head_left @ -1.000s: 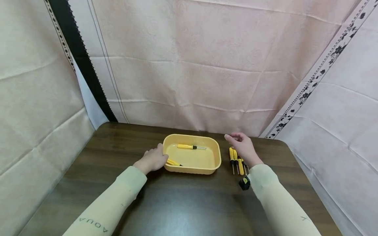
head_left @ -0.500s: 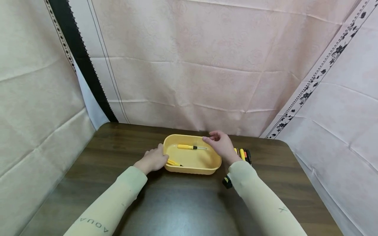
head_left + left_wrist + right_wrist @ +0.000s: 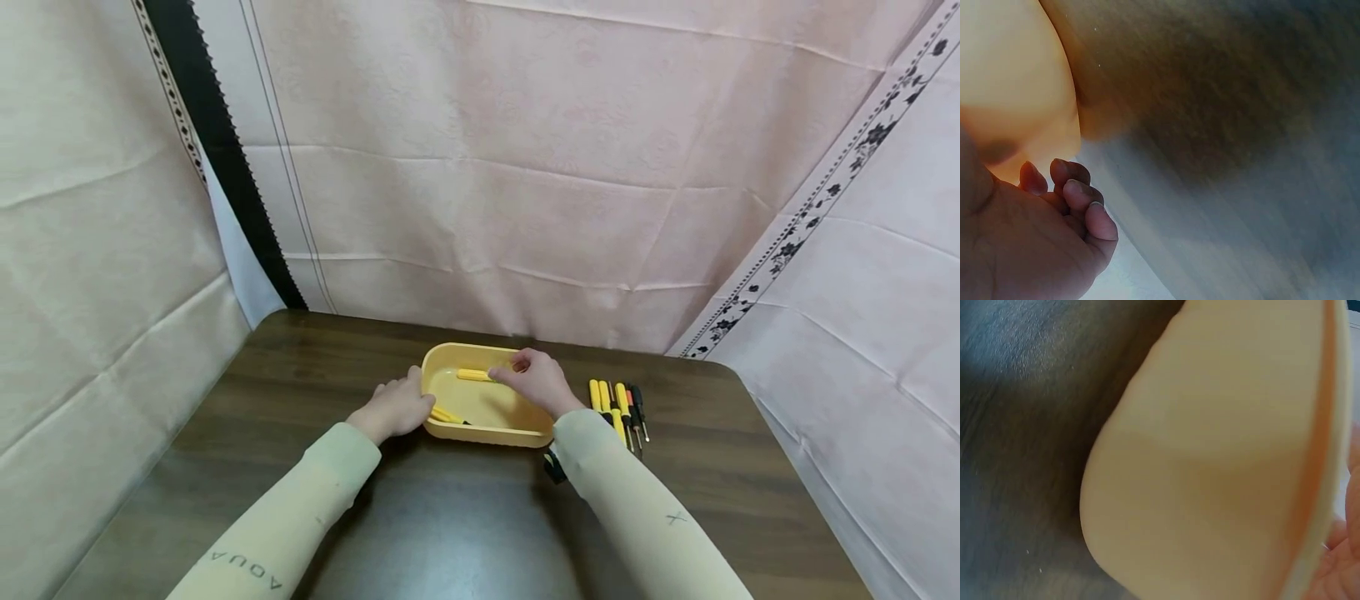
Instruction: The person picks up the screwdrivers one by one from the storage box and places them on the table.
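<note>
A pale yellow plastic tray [image 3: 517, 437] sits on the dark wooden table, with two yellow-handled tools in it. One is a screwdriver [image 3: 473, 375] lying crosswise near the back; the other, a yellow-handled tool [image 3: 447, 415], lies at the front left, partly hidden. My left hand [image 3: 393, 406] holds the tray's left rim, its thumb at the rim and its fingers [image 3: 1079, 187] curled beside the outer wall. My right hand [image 3: 538, 383] reaches over the right rim, thumb and fingertips at the screwdriver's collar and shaft. The hand hides most of the shaft, and whether it pinches it is unclear.
To the right of the tray, several screwdrivers [image 3: 621, 408] with yellow, black and red handles lie side by side on the table [image 3: 450, 517]. A small black device [image 3: 553, 467] hangs under my right wrist. Pale cloth [image 3: 480, 208] hangs behind the table.
My right hand has moved left from above the row of screwdrivers into the tray, reaching the screwdriver there. My left hand stays at the rim. The view has shifted slightly.
</note>
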Tool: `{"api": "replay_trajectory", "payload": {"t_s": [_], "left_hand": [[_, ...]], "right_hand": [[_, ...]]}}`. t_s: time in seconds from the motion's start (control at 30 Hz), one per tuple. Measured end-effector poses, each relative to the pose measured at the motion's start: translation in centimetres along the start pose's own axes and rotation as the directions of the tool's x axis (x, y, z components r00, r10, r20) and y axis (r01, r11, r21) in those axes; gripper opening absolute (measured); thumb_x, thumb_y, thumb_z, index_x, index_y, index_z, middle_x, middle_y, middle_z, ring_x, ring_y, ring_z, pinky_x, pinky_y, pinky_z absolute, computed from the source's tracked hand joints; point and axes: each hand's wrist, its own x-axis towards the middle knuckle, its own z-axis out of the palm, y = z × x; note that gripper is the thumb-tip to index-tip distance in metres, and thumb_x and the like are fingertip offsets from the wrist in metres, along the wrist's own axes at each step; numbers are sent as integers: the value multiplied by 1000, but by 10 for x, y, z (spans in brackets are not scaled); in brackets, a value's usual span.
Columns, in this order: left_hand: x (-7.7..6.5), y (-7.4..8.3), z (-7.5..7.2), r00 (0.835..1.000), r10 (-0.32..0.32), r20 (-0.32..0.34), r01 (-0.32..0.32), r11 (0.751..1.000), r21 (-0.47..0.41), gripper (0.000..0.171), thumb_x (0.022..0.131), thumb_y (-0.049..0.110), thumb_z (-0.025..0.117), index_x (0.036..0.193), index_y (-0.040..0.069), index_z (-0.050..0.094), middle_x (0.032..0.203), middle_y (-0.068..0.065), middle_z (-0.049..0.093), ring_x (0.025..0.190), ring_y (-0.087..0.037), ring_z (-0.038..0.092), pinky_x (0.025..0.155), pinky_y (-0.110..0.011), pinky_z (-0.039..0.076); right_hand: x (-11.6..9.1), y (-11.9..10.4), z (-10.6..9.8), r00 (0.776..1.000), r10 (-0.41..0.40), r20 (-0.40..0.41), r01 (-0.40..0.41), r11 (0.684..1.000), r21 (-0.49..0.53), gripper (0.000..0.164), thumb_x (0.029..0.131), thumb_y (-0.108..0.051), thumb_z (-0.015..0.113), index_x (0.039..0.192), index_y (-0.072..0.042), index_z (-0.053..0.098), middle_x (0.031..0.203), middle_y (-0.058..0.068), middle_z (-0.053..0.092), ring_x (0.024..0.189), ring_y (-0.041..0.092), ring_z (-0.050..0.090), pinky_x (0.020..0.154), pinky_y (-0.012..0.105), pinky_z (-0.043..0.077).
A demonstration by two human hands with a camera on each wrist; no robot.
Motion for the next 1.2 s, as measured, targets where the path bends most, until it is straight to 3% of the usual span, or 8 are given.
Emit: {"api": "replay_trajectory", "payload": {"t_s": [0.3, 0.53, 0.73, 1.2], "left_hand": [[0, 0, 1, 1000, 9, 2, -9, 1000, -5, 67, 99, 39, 40, 148, -2, 22, 128, -16, 52, 102, -29, 49, 97, -48, 32], [0, 1, 2, 1000, 16, 3, -16, 1000, 4, 66, 99, 39, 40, 147, -3, 23, 125, -15, 54, 98, -27, 50, 96, -48, 32], [-1, 2, 1, 1000, 16, -4, -16, 1000, 5, 63, 99, 39, 40, 145, -2, 26, 122, -14, 54, 96, -27, 51, 95, -48, 32], [-1, 2, 0, 1000, 13, -6, -13, 1000, -4, 58, 98, 37, 41, 141, -2, 31, 106, -9, 56, 89, -25, 50, 92, -46, 33]], "right_hand": [[8, 5, 14, 999, -5, 42, 9, 997, -78, 48, 76, -47, 79, 105, -10, 68, 108, 6, 64, 85, 19, 55, 78, 38, 46], [8, 2, 16, 997, 28, 72, -22, 996, -88, 60, 77, -46, 79, 119, -6, 64, 119, 9, 62, 103, 23, 57, 89, 41, 45], [13, 5, 20, 997, 7, 80, 3, 992, -130, 60, 78, -45, 78, 119, -5, 63, 116, 9, 63, 104, 23, 57, 90, 41, 45], [14, 8, 27, 997, -36, 65, 46, 985, -165, 22, 84, -19, 76, 101, -6, 71, 92, 1, 65, 82, 17, 56, 77, 34, 47]]}}
